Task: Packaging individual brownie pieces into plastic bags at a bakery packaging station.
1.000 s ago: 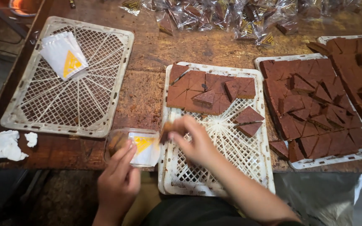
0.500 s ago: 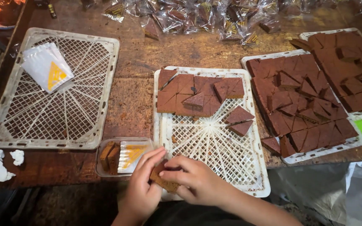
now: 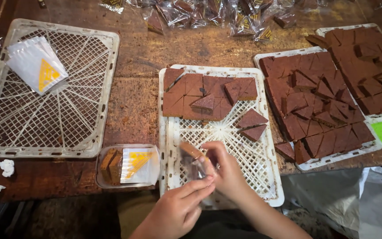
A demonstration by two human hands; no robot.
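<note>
Risen since the earlier frame, both hands at lower centre: right hand (image 3: 226, 170) pinches brown wedge (image 3: 191, 150), left hand (image 3: 180, 208) grips clear wrapper (image 3: 197, 170); best kept square, mouth wide.

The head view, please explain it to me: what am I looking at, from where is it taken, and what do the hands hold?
This is no machine: a person works with two bare hands. The camera sits on the person's head and looks down at a brown wooden table. The left hand and right hand together hold a brown cake piece going into a clear bag. Under them is a white mesh tray with more brown triangular pieces. Left of it stands a small clear tub with bags, and farther left another mesh tray bearing empty bags. On the right, two full trays.
</note>
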